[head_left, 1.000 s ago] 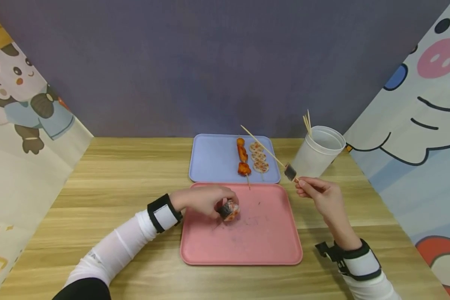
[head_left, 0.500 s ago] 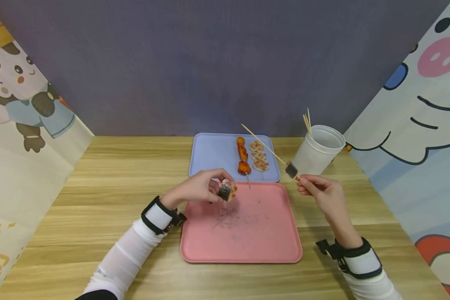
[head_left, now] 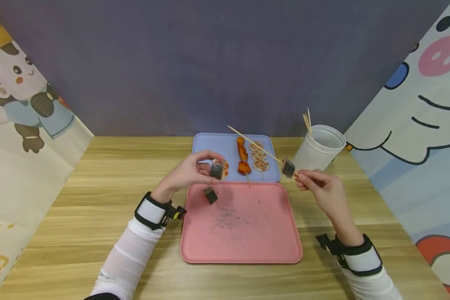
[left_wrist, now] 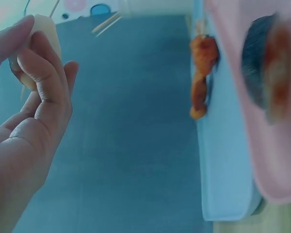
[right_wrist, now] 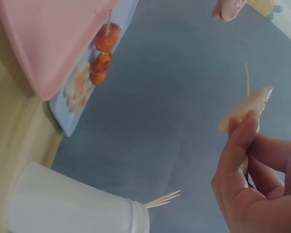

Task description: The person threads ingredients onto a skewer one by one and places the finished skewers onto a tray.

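My left hand (head_left: 185,173) holds a fish chunk (head_left: 216,168) with dark silvery skin and browned pale flesh, raised over the seam between the two trays. A second fish chunk (head_left: 211,195) lies at the upper left of the pink tray (head_left: 247,246). On the right, my right hand (head_left: 322,189) pinches a bamboo skewer (head_left: 253,144) near its lower end. Another fish chunk (head_left: 288,168) is threaded on it just above the fingertips, and the long bare end slants up to the left. In the right wrist view, this threaded chunk (right_wrist: 250,108) shows its pale side.
Behind the pink tray, a blue tray (head_left: 202,143) bears a skewer of orange-brown fried pieces (head_left: 243,168) and a skewer of lotus root slices (head_left: 260,165). A white tub (head_left: 309,156) with several bamboo skewers (head_left: 307,121) stands back right. A grey wall (head_left: 217,71) rises behind.
My left hand has lifted a fish chunk off the pink tray and moved up and leftward, uncovering the other chunk. The skewer in my right hand has tipped slightly further left.
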Tool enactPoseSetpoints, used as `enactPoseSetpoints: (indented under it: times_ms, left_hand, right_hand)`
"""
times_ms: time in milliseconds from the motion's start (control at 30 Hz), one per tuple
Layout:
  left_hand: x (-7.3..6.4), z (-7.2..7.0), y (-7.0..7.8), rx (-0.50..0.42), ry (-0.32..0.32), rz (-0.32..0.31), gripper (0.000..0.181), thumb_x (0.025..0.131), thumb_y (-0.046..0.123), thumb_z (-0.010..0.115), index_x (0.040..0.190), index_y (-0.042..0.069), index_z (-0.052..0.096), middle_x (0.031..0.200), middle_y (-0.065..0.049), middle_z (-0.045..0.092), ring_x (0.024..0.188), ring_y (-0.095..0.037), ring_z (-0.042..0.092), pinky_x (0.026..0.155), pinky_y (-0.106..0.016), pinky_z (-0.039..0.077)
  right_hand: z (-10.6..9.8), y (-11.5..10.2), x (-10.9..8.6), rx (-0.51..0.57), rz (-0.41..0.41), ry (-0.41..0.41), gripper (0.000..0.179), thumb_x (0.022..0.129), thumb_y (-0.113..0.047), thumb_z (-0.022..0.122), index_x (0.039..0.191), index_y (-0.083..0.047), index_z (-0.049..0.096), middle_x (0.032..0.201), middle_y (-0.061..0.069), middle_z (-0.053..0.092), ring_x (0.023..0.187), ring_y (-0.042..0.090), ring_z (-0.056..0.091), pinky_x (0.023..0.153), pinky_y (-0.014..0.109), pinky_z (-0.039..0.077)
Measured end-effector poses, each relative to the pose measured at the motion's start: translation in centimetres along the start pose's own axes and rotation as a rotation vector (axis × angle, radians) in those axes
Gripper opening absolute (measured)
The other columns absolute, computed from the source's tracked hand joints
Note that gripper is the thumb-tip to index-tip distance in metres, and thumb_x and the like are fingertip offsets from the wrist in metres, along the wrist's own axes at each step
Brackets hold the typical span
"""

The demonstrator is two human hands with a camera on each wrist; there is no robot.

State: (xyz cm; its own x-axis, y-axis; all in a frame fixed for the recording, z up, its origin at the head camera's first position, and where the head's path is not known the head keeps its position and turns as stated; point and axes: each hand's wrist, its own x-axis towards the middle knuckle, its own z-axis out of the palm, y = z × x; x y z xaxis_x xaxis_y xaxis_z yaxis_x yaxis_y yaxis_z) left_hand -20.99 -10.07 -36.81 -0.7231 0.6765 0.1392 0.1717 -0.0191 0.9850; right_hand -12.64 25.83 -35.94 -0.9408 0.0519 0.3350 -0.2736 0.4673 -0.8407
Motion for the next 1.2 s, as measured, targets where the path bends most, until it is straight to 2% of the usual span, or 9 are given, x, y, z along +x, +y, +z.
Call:
enactPoseSetpoints:
  times_ms: [100, 167, 200, 233, 467, 600, 800, 1033, 1200]
  left_hand:
    - [0.0, -0.7, 0.5, -0.023, 0.026, 0.036, 0.056, 0.077, -0.003, 0.074, 0.128, 0.005, 0.053, 0.102, -0.005, 0.056, 0.054, -0.013, 0.026, 0.058, -0.026, 0.038]
    - [0.0, -1.1, 0.9, -0.04, 0.046, 0.062, 0.055, 0.077, -0.004, 0.074, 0.128, 0.004, 0.052, 0.107, -0.009, 0.054, 0.055, -0.013, 0.027, 0.059, -0.026, 0.039]
    - [0.0, -1.2, 1.2, -0.045, 0.059, 0.075, 0.055, 0.077, -0.004, 0.074, 0.127, 0.004, 0.052, 0.117, -0.009, 0.053, 0.056, -0.013, 0.03, 0.059, -0.025, 0.04]
    - [0.0, -1.4, 1.4, -0.053, 0.069, 0.088, 0.054, 0.078, -0.005, 0.073, 0.126, 0.003, 0.052, 0.12, -0.01, 0.052, 0.057, -0.013, 0.031, 0.059, -0.025, 0.04]
    - [0.1, -2.1, 3.0, -0.113, 0.116, 0.159, 0.049, 0.078, -0.01, 0.069, 0.122, 0.001, 0.052, 0.119, -0.009, 0.052, 0.068, -0.015, 0.051, 0.067, -0.025, 0.05]
    - [0.2, -2.2, 3.5, -0.163, 0.132, 0.168, 0.047, 0.079, -0.011, 0.068, 0.121, 0.001, 0.053, 0.12, -0.01, 0.054, 0.086, -0.018, 0.061, 0.075, -0.028, 0.054]
    - [0.7, -2.0, 3.9, -0.247, 0.167, 0.201, 0.055, 0.08, -0.011, 0.066, 0.132, 0.001, 0.052, 0.126, -0.011, 0.054, 0.106, -0.024, 0.06, 0.081, -0.027, 0.053]
    - [0.9, -2.1, 3.5, -0.325, 0.204, 0.264, 0.059, 0.081, -0.013, 0.063, 0.136, 0.002, 0.049, 0.125, -0.01, 0.057, 0.108, -0.024, 0.06, 0.082, -0.027, 0.052]
    - [0.8, -2.3, 3.5, -0.343, 0.215, 0.266, 0.057, 0.081, -0.013, 0.061, 0.136, 0.001, 0.05, 0.123, -0.009, 0.059, 0.106, -0.024, 0.06, 0.082, -0.026, 0.052]
  right_hand:
    - [0.1, -0.4, 0.2, -0.035, -0.016, 0.001, 0.018, 0.088, -0.002, 0.064, 0.101, 0.009, 0.07, 0.081, -0.015, 0.066, 0.068, -0.001, 0.065, 0.063, 0.017, 0.055]
    - [0.1, -0.7, 0.3, -0.043, -0.028, -0.002, 0.017, 0.087, -0.001, 0.064, 0.101, 0.007, 0.07, 0.081, -0.016, 0.065, 0.068, -0.002, 0.065, 0.063, 0.016, 0.055]
    - [0.2, -0.9, 0.3, -0.043, -0.032, -0.004, 0.017, 0.087, -0.001, 0.065, 0.101, 0.007, 0.071, 0.081, -0.016, 0.065, 0.069, -0.003, 0.065, 0.063, 0.017, 0.055]
    - [0.2, -1.0, 0.3, -0.05, -0.037, -0.006, 0.017, 0.087, -0.001, 0.065, 0.101, 0.006, 0.071, 0.081, -0.016, 0.064, 0.069, -0.003, 0.064, 0.063, 0.017, 0.055]
    - [0.3, -1.8, 0.4, -0.086, -0.085, -0.008, 0.015, 0.087, 0.0, 0.065, 0.099, 0.005, 0.072, 0.08, -0.015, 0.065, 0.069, -0.003, 0.063, 0.063, 0.015, 0.053]
    - [0.2, -2.1, 0.2, -0.095, -0.109, -0.003, 0.014, 0.086, 0.0, 0.066, 0.098, 0.004, 0.072, 0.081, -0.013, 0.067, 0.07, -0.003, 0.063, 0.063, 0.012, 0.052]
    - [-0.2, -2.2, -0.3, -0.126, -0.128, 0.011, 0.014, 0.083, 0.004, 0.067, 0.096, 0.003, 0.073, 0.079, -0.01, 0.068, 0.068, -0.004, 0.061, 0.059, 0.011, 0.049]
    - [-0.2, -2.3, -0.6, -0.146, -0.157, 0.003, 0.015, 0.082, 0.007, 0.067, 0.093, 0.001, 0.074, 0.077, -0.015, 0.066, 0.065, -0.003, 0.06, 0.055, 0.011, 0.047]
    - [0.0, -2.4, -0.8, -0.167, -0.159, -0.018, 0.016, 0.082, 0.006, 0.068, 0.094, 0.0, 0.075, 0.078, -0.008, 0.068, 0.067, -0.004, 0.061, 0.057, 0.012, 0.049]
